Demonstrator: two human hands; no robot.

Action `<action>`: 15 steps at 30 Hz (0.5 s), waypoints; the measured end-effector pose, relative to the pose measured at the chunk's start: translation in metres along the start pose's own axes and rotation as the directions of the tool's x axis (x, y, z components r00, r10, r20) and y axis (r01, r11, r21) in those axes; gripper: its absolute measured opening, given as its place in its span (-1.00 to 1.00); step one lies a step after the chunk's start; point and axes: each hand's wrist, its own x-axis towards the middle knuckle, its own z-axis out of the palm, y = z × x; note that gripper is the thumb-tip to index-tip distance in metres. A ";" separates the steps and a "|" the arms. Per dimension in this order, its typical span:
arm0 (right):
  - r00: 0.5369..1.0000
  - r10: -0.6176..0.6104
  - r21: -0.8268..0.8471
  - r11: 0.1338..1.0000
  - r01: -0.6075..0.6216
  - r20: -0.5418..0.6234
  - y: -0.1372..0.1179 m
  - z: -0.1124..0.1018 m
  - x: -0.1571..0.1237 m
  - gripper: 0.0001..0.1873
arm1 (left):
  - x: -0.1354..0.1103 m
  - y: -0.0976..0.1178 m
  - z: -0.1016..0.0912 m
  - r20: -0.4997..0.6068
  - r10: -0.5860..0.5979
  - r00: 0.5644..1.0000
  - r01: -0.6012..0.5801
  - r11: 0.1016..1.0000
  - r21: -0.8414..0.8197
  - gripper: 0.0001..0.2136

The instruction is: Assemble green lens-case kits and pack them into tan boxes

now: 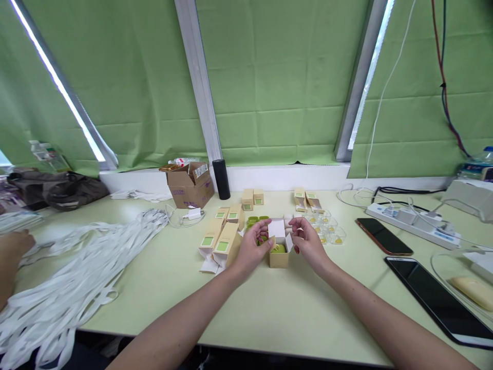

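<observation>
A small kraft-paper box (279,260) stands upright on the table between my hands, its top open. The white inside of its raised lid (277,230) faces me. A green object (278,248) lies within. My left hand (252,249) holds the left flap, thumb at the rim. On the opposite side, my right hand (309,244) has curled fingers at the white right flap (289,241). Behind the box are green pieces (252,220), partly hidden by my left hand. Clear plastic cups with yellow centres (325,227) sit beyond my right hand.
More kraft boxes with green labels (227,241) lie at left. White straps (88,272) spread across the left side, near another person's hand (17,257). Behind stand a carton (190,187) and a black cylinder (221,179). Two phones (439,295) and a power strip (414,224) lie right.
</observation>
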 end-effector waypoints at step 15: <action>0.991 0.046 -0.049 0.998 -0.041 0.124 0.006 0.006 -0.007 -0.60 | -0.005 0.007 0.004 0.026 -0.031 0.999 0.030 0.998 0.056 -0.47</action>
